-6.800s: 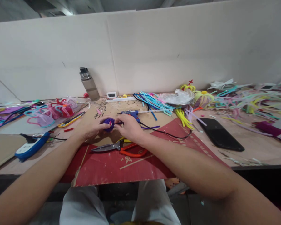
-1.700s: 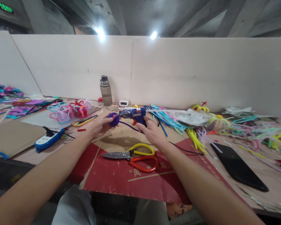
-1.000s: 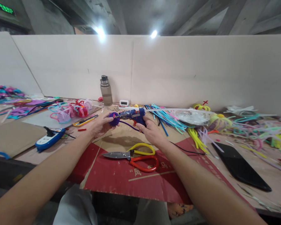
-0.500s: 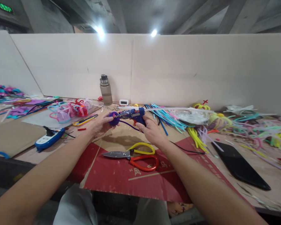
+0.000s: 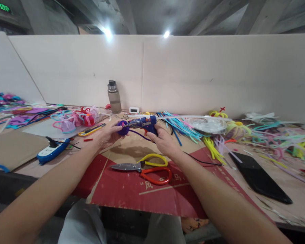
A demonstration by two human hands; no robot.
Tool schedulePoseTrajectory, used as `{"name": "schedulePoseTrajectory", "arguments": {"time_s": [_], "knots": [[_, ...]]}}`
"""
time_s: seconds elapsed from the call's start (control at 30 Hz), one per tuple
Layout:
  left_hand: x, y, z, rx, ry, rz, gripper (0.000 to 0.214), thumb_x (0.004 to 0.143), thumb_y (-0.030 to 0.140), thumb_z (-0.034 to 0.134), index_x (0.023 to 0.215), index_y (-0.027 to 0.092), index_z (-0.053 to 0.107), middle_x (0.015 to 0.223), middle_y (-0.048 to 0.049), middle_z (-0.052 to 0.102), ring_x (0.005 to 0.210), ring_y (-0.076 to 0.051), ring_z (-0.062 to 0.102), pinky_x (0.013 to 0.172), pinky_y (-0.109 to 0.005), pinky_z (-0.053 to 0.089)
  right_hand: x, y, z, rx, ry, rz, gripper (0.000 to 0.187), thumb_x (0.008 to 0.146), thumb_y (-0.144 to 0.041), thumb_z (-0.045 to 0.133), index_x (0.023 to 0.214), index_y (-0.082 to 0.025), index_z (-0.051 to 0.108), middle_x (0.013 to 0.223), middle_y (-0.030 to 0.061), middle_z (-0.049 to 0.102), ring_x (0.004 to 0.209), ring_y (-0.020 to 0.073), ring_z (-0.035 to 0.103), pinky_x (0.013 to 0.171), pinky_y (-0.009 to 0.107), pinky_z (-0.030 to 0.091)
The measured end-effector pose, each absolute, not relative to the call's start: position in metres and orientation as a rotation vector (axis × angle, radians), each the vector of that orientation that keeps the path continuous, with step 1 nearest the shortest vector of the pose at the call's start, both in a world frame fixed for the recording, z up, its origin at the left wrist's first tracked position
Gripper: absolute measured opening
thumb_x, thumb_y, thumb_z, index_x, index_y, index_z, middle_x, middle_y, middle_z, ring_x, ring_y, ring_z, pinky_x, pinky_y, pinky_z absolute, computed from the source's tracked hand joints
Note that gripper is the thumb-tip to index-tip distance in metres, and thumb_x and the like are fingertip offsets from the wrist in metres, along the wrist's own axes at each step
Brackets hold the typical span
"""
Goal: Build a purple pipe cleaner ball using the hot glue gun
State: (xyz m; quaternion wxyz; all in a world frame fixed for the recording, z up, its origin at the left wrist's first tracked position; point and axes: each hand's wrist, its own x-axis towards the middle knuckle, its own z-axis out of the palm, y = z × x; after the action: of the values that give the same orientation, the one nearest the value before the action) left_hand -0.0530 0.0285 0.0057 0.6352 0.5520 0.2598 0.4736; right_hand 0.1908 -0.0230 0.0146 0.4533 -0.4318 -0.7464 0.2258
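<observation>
My right hand (image 5: 162,139) is closed round the handle of a blue glue gun (image 5: 149,124), whose nozzle points left. A long pale glue stick (image 5: 190,117) sticks out of its back end. Between the fingers of my left hand (image 5: 110,135) is a round purple pipe-cleaner piece (image 5: 123,127) with a bit of pink on it; a purple stem trails from it to the right. The nozzle tip is at this piece, though whether they touch I cannot tell. Below both hands, scissors (image 5: 142,168) with one yellow and one red handle lie on red-and-brown cardboard (image 5: 122,193).
A water bottle (image 5: 114,98) and a small white timer (image 5: 134,110) stand by the back wall. Left are pink and red pipe-cleaner pieces (image 5: 66,124), a utility knife (image 5: 91,129) and a blue power strip (image 5: 53,151). Right lie blue pipe cleaners (image 5: 180,125) and a black tablet-like slab (image 5: 260,178).
The view has shifted very slightly. Both hands keep their hold, and the glue gun tip stays at the purple piece.
</observation>
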Motion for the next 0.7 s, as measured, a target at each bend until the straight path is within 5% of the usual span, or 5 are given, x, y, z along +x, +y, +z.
{"name": "schedulePoseTrajectory", "arguments": {"time_s": [0.7], "knots": [[-0.0571,0.0309,0.0030,1.350,0.535,1.047,0.033,0.079,0.028,0.068,0.109,0.015,0.059,0.104,-0.0111,0.068,0.077,-0.019,0.069,0.053,-0.020,0.045,0.1915,-0.0231,0.0133,-1.076,-1.768,0.582,0.031,0.085,-0.036,0.050,0.107,-0.017,0.060,0.093,0.0072,0.066,0.093,0.0222,0.058,0.085,0.036,0.045]]}}
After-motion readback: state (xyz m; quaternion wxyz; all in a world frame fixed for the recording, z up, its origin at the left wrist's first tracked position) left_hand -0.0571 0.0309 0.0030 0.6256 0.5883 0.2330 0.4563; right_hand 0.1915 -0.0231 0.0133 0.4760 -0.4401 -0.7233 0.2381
